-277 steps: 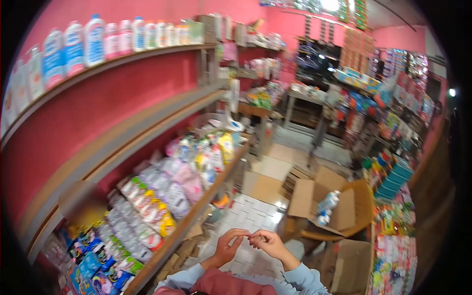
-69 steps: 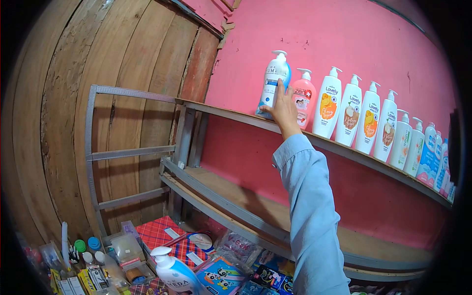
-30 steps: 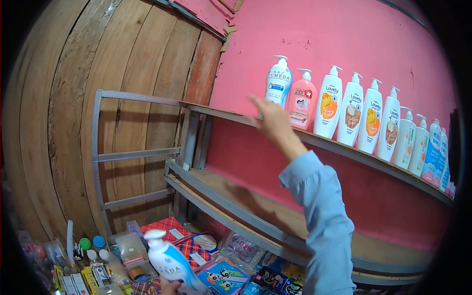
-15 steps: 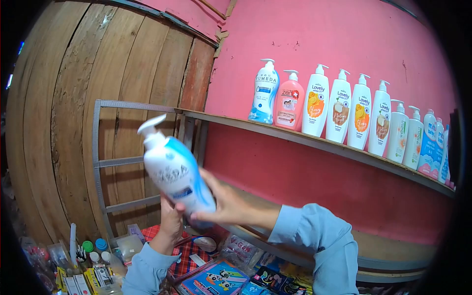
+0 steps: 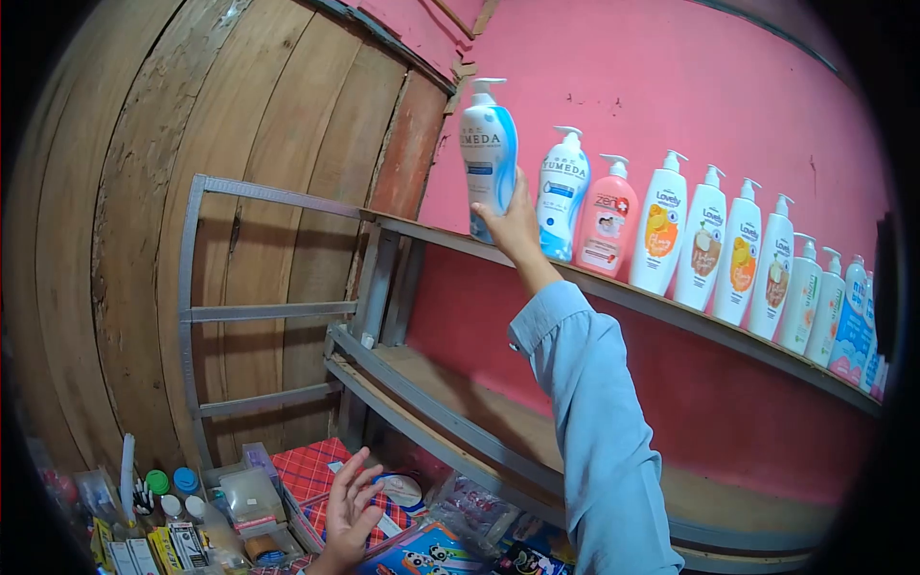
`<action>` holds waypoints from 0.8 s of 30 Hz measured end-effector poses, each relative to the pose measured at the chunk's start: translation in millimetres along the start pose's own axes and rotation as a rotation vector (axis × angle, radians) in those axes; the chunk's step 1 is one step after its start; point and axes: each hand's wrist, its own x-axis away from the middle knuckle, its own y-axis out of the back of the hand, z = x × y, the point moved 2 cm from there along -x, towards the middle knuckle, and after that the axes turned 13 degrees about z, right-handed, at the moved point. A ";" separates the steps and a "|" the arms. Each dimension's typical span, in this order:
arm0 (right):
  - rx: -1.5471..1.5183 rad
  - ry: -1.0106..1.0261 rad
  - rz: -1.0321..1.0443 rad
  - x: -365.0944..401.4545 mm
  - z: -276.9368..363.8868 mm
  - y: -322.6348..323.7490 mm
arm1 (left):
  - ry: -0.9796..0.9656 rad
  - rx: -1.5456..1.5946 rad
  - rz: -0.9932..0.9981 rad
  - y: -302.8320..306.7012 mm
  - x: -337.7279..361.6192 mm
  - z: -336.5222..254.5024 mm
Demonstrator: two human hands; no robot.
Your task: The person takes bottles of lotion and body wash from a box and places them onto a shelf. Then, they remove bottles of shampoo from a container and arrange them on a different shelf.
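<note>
Right hand [image 5: 516,228] clamped on Yumeda bottle [image 5: 487,153], lower label partly hidden; left hand [image 5: 351,508] apart, empty, fingers spread; rightmost bottles [image 5: 851,331] cut off.

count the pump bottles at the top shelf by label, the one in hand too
Yumeda bottles: 2, one of them in the right hand
Pink Zen bottle: 1
Lovely bottles: 4
White bottles with green lettering: 2
Total: 9
</note>
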 end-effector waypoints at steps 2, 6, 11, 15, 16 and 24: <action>0.010 -0.097 0.001 -10.6 -17.5 -14.5 | 0.048 -0.069 -0.023 7.8 4.7 0.1; -0.017 -0.253 -0.002 -24.6 -40.5 -28.5 | 0.071 -0.074 -0.080 24.2 12.4 10.3; -0.072 -0.366 0.048 -32.0 -54.0 -30.3 | 0.065 -0.080 -0.090 34.9 17.4 27.1; 0.167 -0.226 -0.051 -23.9 -37.7 -26.8 | 0.054 -0.116 -0.061 34.9 17.6 25.3; 0.251 -0.144 -0.101 -21.0 -36.4 -24.4 | 0.045 -0.116 -0.062 34.9 19.1 24.9; 0.738 0.111 0.099 2.4 4.3 -6.7 | 0.048 -0.144 -0.075 31.9 23.9 14.0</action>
